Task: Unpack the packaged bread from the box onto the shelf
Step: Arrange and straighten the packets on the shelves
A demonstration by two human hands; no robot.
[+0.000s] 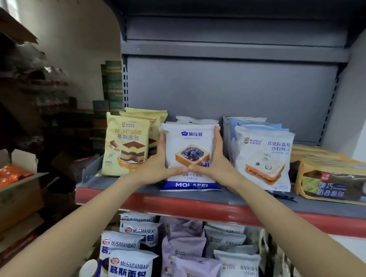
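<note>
A white and blue Molafei bread pack [189,143] with a blueberry toast picture stands upright on the grey shelf [259,202] with its red front edge. My left hand [159,160] grips its left side and my right hand [214,161] grips its right side, thumbs meeting across the front. More white packs stand behind it. An open cardboard box [9,194] with orange packs sits at the left, below shelf height.
Yellow mousse bread packs [126,145] stand just left of my hands, pale blue Xiandu packs [262,158] just right, and flat yellow-dark packs [335,184] lie at far right. The lower shelf holds Musimianbao packs [127,265] and lilac packs [193,271]. Stacked cartons fill the left.
</note>
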